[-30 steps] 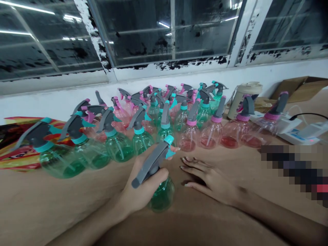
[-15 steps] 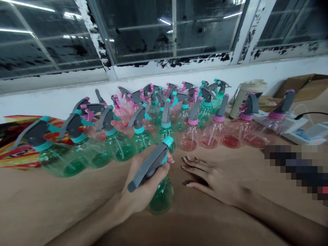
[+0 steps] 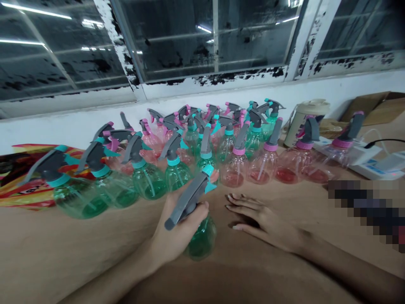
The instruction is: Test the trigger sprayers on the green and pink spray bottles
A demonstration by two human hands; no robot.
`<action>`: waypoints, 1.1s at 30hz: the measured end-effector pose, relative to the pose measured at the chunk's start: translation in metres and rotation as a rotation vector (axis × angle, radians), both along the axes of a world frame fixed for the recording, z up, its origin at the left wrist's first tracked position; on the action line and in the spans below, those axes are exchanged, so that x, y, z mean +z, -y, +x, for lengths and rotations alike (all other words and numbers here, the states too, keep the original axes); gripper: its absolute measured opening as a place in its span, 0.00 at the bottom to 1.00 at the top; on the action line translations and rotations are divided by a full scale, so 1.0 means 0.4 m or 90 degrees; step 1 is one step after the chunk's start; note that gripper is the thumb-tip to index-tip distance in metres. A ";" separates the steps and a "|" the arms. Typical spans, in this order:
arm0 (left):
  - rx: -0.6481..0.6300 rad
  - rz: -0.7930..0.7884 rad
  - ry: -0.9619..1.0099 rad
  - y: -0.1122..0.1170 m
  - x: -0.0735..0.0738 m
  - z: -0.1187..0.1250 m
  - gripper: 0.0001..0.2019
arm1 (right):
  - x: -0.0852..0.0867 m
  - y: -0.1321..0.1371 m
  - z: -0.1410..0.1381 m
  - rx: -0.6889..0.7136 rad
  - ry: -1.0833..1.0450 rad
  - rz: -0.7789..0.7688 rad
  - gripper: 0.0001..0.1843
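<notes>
My left hand point(image 3: 177, 228) is wrapped round the neck of a green spray bottle point(image 3: 202, 238) with a grey and turquoise trigger head. This bottle stands in front of me, its nozzle pointing away; some green liquid shows low inside. My right hand point(image 3: 257, 215) rests on the wooden table point(image 3: 104, 253) beside it, fingers spread and holding nothing. Just beyond both hands runs a front row of spray bottles: green ones such as this spray bottle point(image 3: 147, 181) on the left, pink ones such as this spray bottle point(image 3: 234, 169) on the right.
More green and pink spray bottles crowd behind the front row, near the white wall point(image 3: 72, 118). A red and yellow bag point(image 3: 28, 185) lies at far left. At the right are a cream container point(image 3: 302, 118), a cardboard box point(image 3: 373, 107) and a white power strip point(image 3: 370, 166).
My left forefinger has moved off the trigger, leaving the turquoise lever in plain view. The bottle has shifted slightly up and right in the picture. My right hand stays flat on the table.
</notes>
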State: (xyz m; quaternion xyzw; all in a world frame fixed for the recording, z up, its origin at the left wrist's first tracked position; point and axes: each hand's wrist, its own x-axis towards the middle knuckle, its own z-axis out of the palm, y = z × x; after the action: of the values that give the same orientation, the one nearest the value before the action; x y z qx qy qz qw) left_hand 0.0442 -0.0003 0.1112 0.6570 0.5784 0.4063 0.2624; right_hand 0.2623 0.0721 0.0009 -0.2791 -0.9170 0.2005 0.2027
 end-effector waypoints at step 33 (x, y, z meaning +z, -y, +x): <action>0.022 0.034 -0.044 -0.007 -0.011 -0.006 0.06 | 0.004 0.004 -0.001 -0.013 0.013 -0.009 0.27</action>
State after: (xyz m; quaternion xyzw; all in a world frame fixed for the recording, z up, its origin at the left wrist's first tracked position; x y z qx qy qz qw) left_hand 0.0416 0.0027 0.1067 0.6672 0.5873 0.4032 0.2178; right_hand 0.2618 0.0704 0.0026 -0.2920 -0.9146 0.2017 0.1936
